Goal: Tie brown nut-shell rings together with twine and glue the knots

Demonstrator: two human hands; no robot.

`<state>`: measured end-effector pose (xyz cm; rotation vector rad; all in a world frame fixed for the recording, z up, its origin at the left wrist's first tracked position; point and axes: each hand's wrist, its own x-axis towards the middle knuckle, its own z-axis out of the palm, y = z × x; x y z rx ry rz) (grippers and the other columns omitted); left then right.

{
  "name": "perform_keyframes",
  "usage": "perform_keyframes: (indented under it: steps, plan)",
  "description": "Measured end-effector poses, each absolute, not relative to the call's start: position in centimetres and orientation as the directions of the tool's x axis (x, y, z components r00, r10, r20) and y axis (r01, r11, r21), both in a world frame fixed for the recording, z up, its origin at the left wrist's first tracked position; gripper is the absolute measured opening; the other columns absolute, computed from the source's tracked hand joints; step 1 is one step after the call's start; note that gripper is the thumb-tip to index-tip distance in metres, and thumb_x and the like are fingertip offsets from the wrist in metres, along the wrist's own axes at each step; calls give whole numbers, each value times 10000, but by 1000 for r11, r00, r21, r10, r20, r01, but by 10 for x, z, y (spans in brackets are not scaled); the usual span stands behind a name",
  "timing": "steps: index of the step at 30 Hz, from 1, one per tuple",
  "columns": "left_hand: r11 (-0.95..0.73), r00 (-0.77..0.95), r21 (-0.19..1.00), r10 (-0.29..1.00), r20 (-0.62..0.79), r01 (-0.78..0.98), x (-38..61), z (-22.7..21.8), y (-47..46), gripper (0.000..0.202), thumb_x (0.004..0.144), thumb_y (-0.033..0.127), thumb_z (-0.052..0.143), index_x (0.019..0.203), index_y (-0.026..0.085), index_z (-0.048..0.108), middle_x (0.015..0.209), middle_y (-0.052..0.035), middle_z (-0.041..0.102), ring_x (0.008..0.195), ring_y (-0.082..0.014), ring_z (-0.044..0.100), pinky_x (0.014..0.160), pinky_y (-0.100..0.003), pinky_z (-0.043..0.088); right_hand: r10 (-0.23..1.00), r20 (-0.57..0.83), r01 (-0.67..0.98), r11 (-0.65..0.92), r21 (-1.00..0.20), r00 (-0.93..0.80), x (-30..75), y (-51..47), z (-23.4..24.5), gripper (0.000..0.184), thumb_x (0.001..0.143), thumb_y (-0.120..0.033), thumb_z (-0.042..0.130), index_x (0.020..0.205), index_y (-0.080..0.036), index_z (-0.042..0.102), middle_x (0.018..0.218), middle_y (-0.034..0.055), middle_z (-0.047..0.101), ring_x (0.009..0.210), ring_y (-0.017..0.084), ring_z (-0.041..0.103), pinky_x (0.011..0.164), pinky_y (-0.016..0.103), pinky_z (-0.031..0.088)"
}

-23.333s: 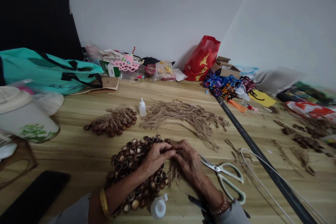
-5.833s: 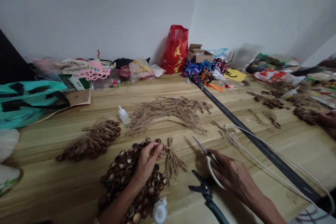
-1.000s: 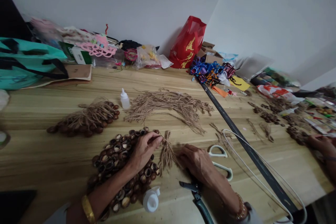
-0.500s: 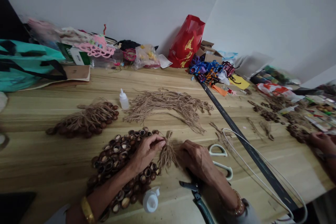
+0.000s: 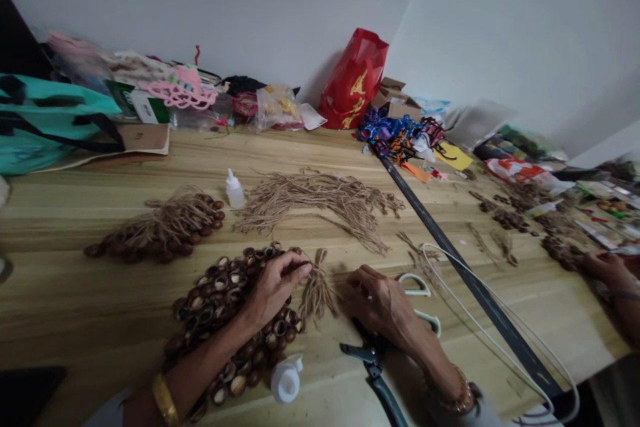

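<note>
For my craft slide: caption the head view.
Twine bundle between left hand and right hand, beside piled brown shells.

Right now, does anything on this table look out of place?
Perhaps the white cable: it sprawls in a loose loop over the dark strip, near twine scraps beyond the right hand, looking stray among craft materials. No spill is visible.

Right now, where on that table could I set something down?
Two bare patches: front left, between the twine-topped shell pile and the black slab; and farther back, between that pile and the brown folder. It's crowded around the left hand and right hand: open shells, a twine tassel, scissors, pruners and a white container.
</note>
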<state>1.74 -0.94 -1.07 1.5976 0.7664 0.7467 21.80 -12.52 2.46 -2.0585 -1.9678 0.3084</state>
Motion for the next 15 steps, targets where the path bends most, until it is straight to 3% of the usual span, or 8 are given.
perform_keyframes:
  steps: [6,9,12,15]
  plan:
    - [-110,583,991,811,44,77,18,-13,-9,236,823,380,583,833,156,656,728,-12,625,680,-161,571,637,-238,455,993,72,892,-53,-449,95,211,-123,27,213,913,-213,456,794,-181,631,656,23,637,600,161,591,565,243,372]
    - [-113,577,990,816,43,86,18,-13,-8,229,817,380,589,829,160,652,732,-11,626,679,-163,573,638,-241,456,986,157,837,46,-545,49,206,-114,31,169,908,-218,487,975,-189,639,813,47,657,716,172,616,645,260,440]
    - [-117,577,989,816,40,96,18,-11,-8,227,812,378,588,823,160,651,719,-12,623,674,-166,573,636,-248,456,971,235,782,181,-596,-45,200,-102,33,332,837,-261,632,1165,-219,591,1017,76,620,909,207,603,778,307,485]
    - [-109,577,989,816,31,100,19,-10,-8,213,806,363,588,800,158,644,686,-6,607,661,-165,565,626,-249,445,956,272,736,264,-623,-112,192,-90,30,400,812,-250,678,1200,-234,584,1084,79,607,990,217,585,847,329,489]
